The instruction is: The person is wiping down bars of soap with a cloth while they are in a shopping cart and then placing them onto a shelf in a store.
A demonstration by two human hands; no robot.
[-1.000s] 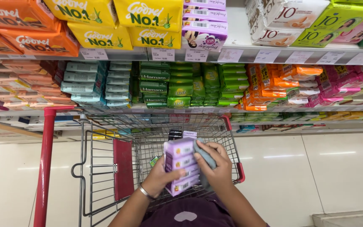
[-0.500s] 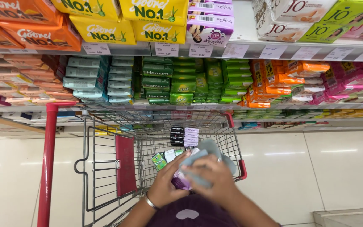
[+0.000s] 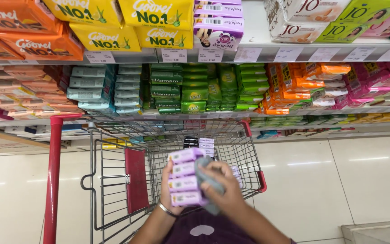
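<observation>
Left hand (image 3: pixel 167 190) grips our purple soap-bar stack (image 3: pixel 185 178) above the wire cart (image 3: pixel 244 153) | right hand (image 3: pixel 222 185) presses a grey cloth (image 3: pixel 206 180), probably, against it | glossy cream floor (image 3: pixel 330 180) | shelf (image 3: pixel 294 54) of soap packs ahead

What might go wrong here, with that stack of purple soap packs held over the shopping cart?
1. The purple pack stack rests against the left hand while the right hand presses a grey cloth on it; a push could perhaps tip the stack into the cart.
2. The cloth seems to hang loose and might slip away.
3. Falling packs could land on the small boxes already in the cart.
</observation>
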